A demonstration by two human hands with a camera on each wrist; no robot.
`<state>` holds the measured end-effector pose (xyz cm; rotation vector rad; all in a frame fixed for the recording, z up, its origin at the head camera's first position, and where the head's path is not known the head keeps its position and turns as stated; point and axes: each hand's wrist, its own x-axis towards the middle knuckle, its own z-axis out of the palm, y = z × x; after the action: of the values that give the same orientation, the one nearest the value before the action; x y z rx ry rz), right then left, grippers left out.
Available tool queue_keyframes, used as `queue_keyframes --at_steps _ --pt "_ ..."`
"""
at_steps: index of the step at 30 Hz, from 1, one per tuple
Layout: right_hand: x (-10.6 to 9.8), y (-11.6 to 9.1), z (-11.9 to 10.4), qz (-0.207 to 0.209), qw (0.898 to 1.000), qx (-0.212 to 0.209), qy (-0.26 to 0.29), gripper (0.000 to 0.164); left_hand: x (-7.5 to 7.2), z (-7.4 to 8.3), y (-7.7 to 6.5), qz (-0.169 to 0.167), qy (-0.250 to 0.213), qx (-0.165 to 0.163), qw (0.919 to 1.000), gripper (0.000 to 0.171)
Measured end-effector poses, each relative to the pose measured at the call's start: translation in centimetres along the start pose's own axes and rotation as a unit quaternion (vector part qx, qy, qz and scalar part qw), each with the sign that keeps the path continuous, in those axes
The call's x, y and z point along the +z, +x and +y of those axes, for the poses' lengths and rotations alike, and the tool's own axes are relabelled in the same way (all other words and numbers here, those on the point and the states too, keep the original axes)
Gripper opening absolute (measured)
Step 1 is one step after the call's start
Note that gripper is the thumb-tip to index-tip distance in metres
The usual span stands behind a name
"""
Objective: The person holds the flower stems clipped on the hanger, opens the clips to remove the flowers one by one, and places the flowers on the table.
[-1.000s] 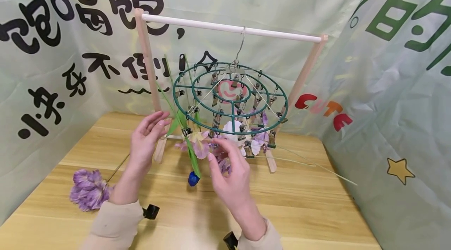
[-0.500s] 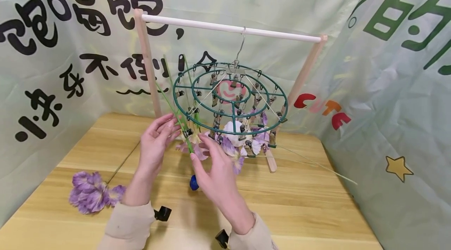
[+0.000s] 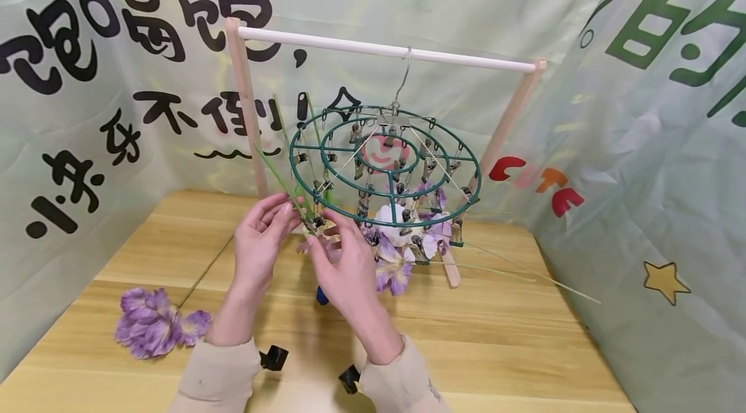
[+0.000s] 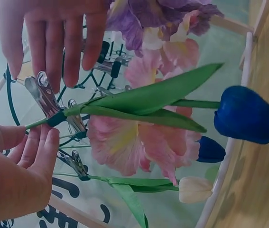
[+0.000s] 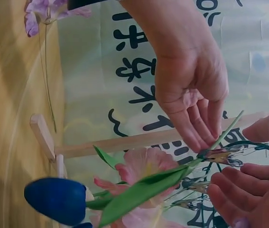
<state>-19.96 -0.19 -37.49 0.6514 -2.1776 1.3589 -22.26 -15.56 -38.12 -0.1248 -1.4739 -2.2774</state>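
Observation:
A round green clip hanger (image 3: 392, 223) hangs by its hook. From one of its metal clips (image 4: 43, 95) a blue tulip (image 4: 248, 115) hangs head down, its green stem in the clip's jaws. My left hand (image 3: 260, 241) pinches that stem just above the clip, between thumb and fingers. Close by on the other side, my right hand (image 3: 348, 270) has its fingers extended around the clip's handle end; whether they touch it I cannot tell. Behind the tulip hang pink irises (image 4: 120, 142), a white tulip (image 4: 195, 190) and a second blue tulip (image 4: 211, 149).
A wooden rack with a white top bar (image 3: 350, 45) bears the hanger. More clips hold purple flowers (image 3: 394, 267) on its right side. One loose purple flower (image 3: 148, 323) lies on the table (image 3: 466, 348) at left. Printed cloth (image 3: 618, 141) walls the back and sides.
My left hand has moved slightly right and now pinches the stem. The right hand has shifted left and up, past the tulip's leaves to beside the clip.

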Motion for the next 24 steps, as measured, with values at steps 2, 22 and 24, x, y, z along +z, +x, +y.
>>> queue_keyframes --at_steps 2,22,24 --pt "0.2 0.1 0.1 0.002 1.0 0.016 0.0 0.046 0.1 0.0 -0.1 0.003 0.007 0.004 1.0 0.03" --pt "1.0 0.2 1.6 0.045 0.999 -0.026 0.007 0.029 0.5 0.6 -0.4 0.024 0.032 0.066 0.997 0.026" --pt "1.0 0.3 1.7 0.045 0.998 -0.03 0.008 0.028 0.5 0.7 -0.4 0.02 0.031 0.067 0.9971 0.026"
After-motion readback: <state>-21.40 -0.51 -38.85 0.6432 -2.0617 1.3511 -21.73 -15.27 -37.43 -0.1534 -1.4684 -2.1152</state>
